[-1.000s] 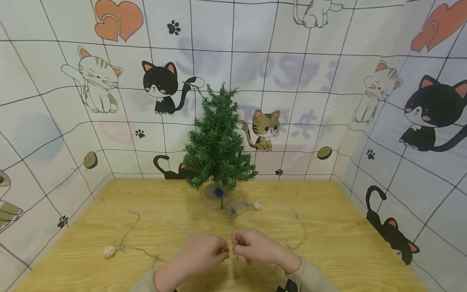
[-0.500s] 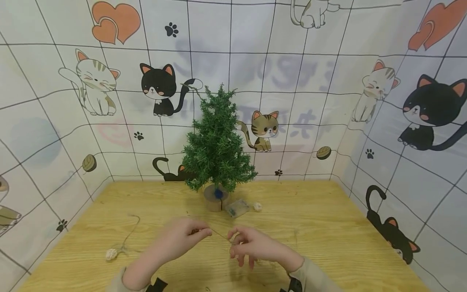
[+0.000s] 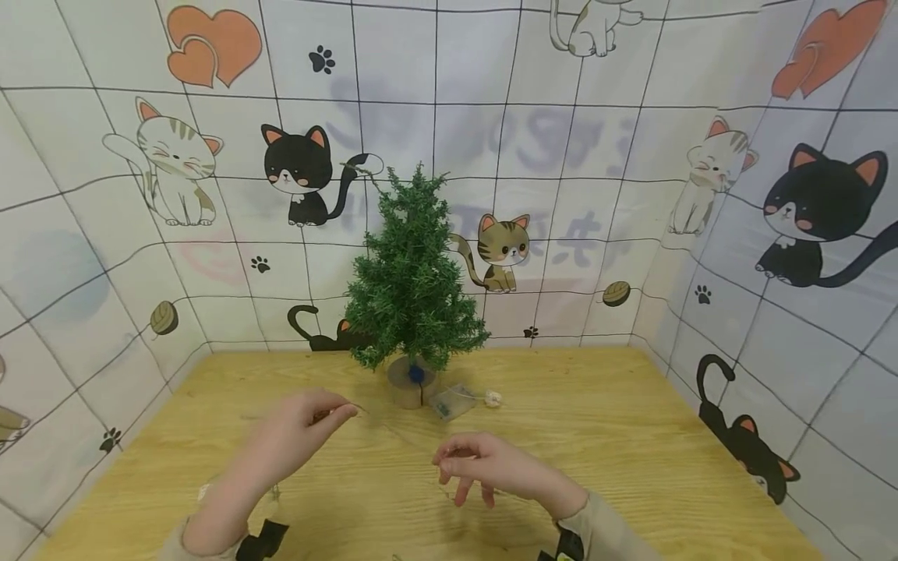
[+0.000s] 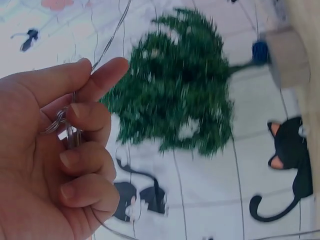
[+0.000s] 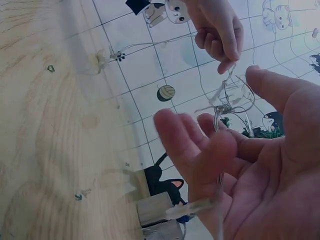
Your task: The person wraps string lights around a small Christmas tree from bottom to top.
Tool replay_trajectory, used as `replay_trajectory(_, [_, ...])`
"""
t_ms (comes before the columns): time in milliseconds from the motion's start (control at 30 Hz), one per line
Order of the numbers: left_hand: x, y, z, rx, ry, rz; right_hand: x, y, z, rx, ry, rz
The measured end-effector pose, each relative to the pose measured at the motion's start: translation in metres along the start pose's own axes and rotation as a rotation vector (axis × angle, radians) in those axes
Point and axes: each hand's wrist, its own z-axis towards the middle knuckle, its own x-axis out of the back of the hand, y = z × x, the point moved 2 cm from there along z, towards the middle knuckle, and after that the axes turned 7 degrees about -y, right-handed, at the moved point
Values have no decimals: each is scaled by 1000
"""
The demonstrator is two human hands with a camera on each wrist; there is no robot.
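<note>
My left hand (image 3: 295,436) is raised left of the tree, thumb and forefinger pinching a thin clear wire (image 4: 111,42). In the left wrist view its other fingers curl over more strands of that wire. My right hand (image 3: 494,467) hovers over the table, palm up in the right wrist view. Its thumb stands apart from its loosely bent fingers (image 5: 175,135). A knotted, looped part of the wire lies across these fingers, and a stretch runs up to the left hand. Behind both hands stands a small green artificial tree (image 3: 414,273) on a round base (image 3: 403,393).
A blue ball (image 3: 416,375) sits at the tree's base. Beside it lie a clear flat box (image 3: 454,402) and a white woven ball (image 3: 493,399). Another pale ball (image 3: 203,492) is partly hidden by the left forearm. Cat-print cloth (image 3: 561,148) surrounds the wooden table (image 3: 596,436).
My hands were close together; the left has moved left and away, drawing the wire out. The right hand has stayed near its place, its fingers loosening.
</note>
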Motion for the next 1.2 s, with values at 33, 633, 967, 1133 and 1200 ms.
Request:
replay_trajectory(33, [4, -2, -1, 18, 15, 15, 0, -1, 0, 1, 1, -7])
replay_trajectory(633, [59, -60, -22, 217, 163, 165, 15, -13, -11, 33, 133, -179])
replay_trajectory(967, [40, -105, -6, 269, -221, 165, 22, -11, -12, 61, 206, -267])
replay_trajectory(1133, [4, -115, 5, 276, -358, 135, 19, -10, -10, 43, 215, -280])
replay_trajectory(1200, [-11, -115, 9, 255, -385, 112, 19, -9, -10, 39, 223, -287])
